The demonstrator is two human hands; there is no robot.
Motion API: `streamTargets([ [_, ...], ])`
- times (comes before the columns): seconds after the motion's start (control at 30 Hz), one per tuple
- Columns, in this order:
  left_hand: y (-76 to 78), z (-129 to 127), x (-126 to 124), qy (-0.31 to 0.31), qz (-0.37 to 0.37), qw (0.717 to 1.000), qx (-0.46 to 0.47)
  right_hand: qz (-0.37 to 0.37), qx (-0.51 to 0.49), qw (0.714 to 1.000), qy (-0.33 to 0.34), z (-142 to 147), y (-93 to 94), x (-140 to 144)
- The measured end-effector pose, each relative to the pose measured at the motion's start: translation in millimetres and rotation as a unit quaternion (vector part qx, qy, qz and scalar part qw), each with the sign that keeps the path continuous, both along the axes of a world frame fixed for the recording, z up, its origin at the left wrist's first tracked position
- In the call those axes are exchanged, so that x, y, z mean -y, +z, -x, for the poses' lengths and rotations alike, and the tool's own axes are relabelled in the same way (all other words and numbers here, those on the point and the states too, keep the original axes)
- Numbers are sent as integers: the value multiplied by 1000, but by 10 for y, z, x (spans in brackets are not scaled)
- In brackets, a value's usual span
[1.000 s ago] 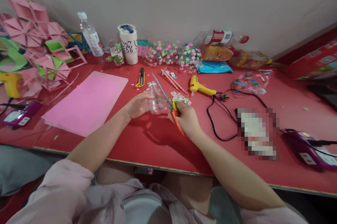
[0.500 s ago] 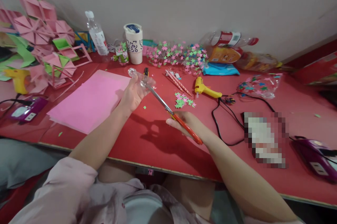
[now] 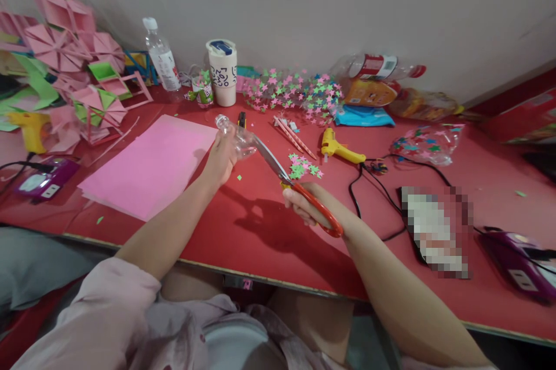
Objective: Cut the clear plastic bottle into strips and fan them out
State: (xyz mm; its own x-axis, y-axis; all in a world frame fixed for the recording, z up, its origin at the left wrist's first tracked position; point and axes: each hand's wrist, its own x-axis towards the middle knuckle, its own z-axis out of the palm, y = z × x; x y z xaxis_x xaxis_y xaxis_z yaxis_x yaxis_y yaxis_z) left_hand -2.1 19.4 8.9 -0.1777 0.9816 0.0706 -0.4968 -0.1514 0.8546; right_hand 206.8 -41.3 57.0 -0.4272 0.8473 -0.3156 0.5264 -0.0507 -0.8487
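My left hand point(image 3: 222, 156) grips a small clear plastic bottle point(image 3: 237, 137), held on its side above the red table point(image 3: 260, 231) with its neck pointing up and left. My right hand point(image 3: 306, 203) holds red-handled scissors point(image 3: 299, 185). Their blades are parted and the tips meet the bottle's body at its right end. A small heap of green and pink paper stars point(image 3: 304, 166) lies just right of the blades.
A pink paper sheet point(image 3: 150, 164) lies left of my hand. Behind are a utility knife point(image 3: 241, 120), pink sticks point(image 3: 294, 137), a yellow glue gun point(image 3: 340, 147) with black cord point(image 3: 369, 196), a white cup point(image 3: 222, 72), a water bottle point(image 3: 160, 58), folded pink paper shapes point(image 3: 69, 69) and purple power strips point(image 3: 516, 254).
My left hand swung the bottle up and left, away from me. My right hand drew back along the scissors, and the blades have since parted at the bottle.
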Motion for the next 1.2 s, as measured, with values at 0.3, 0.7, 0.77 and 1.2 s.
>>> streamTargets([
  [0.3,67,-26,60,-37,-6,999,-2,35,26,999,12,37,-52,-8],
  [0.7,90,1,85,-65,13,998,1,48,9,999,21,40,-95,-1],
  [0.77,84,0,82,-60,13,998,-11,49,14,999,18,41,-98,-5],
  [1.2,133,72,111,-136,4,991,18,53,10,998,13,43,-79,-22],
])
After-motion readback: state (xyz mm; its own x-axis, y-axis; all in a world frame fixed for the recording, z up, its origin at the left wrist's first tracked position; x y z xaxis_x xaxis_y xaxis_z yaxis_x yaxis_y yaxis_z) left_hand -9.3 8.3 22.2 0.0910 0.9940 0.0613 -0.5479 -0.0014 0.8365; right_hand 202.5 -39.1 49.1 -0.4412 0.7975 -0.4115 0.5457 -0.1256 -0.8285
